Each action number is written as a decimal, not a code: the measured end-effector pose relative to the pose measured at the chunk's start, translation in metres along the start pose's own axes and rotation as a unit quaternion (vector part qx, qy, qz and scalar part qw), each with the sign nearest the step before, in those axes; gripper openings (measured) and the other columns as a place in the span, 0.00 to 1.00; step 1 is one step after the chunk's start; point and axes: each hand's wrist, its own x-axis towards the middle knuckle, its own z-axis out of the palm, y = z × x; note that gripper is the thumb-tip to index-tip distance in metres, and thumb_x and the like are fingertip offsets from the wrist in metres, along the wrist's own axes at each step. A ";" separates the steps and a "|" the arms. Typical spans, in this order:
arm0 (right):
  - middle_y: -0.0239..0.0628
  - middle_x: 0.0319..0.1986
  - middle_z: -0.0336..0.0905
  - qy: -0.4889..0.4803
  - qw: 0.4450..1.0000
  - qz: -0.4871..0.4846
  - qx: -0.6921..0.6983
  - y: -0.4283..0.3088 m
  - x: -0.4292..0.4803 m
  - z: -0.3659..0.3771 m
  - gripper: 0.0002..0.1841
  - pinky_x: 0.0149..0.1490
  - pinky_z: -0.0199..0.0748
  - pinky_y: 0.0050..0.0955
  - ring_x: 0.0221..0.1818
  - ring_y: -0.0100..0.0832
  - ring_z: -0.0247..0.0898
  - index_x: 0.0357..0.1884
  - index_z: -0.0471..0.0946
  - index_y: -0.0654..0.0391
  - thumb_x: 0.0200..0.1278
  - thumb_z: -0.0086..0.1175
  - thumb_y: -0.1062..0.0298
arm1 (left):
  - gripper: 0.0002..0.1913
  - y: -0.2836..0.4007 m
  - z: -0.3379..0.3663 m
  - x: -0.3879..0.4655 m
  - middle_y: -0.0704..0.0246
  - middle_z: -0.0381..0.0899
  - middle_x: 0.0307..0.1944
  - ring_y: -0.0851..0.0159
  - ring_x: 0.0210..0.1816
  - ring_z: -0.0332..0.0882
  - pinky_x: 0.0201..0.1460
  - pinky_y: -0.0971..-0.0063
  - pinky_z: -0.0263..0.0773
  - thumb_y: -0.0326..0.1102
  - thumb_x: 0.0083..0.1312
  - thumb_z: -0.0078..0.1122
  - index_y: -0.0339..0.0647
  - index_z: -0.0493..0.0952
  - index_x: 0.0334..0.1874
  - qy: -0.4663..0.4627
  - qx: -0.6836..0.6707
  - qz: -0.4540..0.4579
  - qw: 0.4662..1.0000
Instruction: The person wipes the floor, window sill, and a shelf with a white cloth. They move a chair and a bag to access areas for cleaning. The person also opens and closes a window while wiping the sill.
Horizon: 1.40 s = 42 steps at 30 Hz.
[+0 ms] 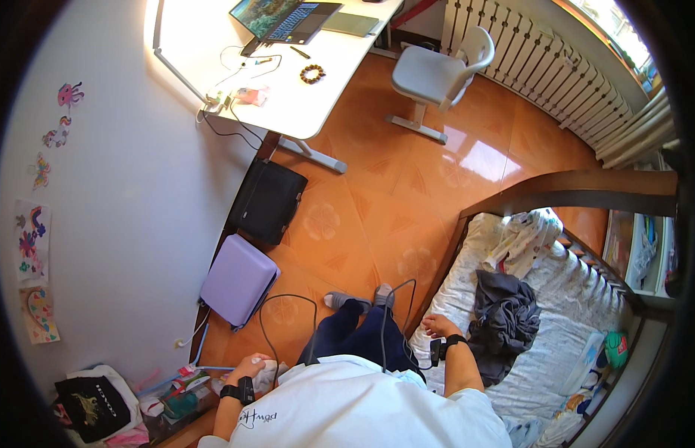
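Note:
My left hand (252, 365) is low on the left, beside some white cloth (266, 375); whether it grips the cloth is unclear. On the other side, my right hand (437, 326) hangs over the near edge of the bed, with slightly bent fingers and nothing seen in it. Both wrists wear black straps with small devices. A crumpled dark grey garment (501, 319) lies on the white patterned bedding (571, 302), right of my right hand. Beyond it is a light printed garment (526, 241). Dark cables loop in front of my body.
A lilac suitcase (239, 280) and a black bag (269, 200) stand along the left wall. Ahead are a white desk (291, 106) with a laptop (291, 22), and a grey chair (431, 73). A curved wooden bed rail (571, 187) rises at the right. Bags and clutter lie lower left.

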 end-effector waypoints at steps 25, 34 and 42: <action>0.36 0.33 0.79 0.049 0.996 0.069 -0.039 -0.019 -0.042 0.083 0.20 0.34 0.73 0.30 0.32 0.30 0.74 0.51 0.76 0.56 0.65 0.53 0.53 | 0.15 -0.052 -0.088 0.075 0.62 0.82 0.33 0.65 0.36 0.79 0.41 0.72 0.73 0.34 0.52 0.58 0.35 0.79 0.41 0.068 0.067 0.008 0.995; 0.47 0.39 0.81 0.024 0.984 -0.015 -0.176 -0.048 -0.008 0.157 0.20 0.43 0.76 0.37 0.40 0.42 0.78 0.49 0.77 0.60 0.63 0.51 0.55 | 0.15 0.009 -0.132 0.132 0.70 0.78 0.35 0.71 0.35 0.77 0.40 0.76 0.73 0.29 0.58 0.65 0.36 0.73 0.46 0.055 -0.254 0.046 0.965; 0.47 0.49 0.78 0.082 0.960 -0.022 -0.266 -0.081 0.060 0.103 0.19 0.58 0.70 0.38 0.55 0.47 0.72 0.50 0.79 0.55 0.60 0.51 0.57 | 0.16 0.104 -0.090 0.184 0.68 0.78 0.38 0.70 0.39 0.77 0.44 0.77 0.73 0.21 0.55 0.57 0.39 0.73 0.47 -0.029 -0.261 0.036 0.964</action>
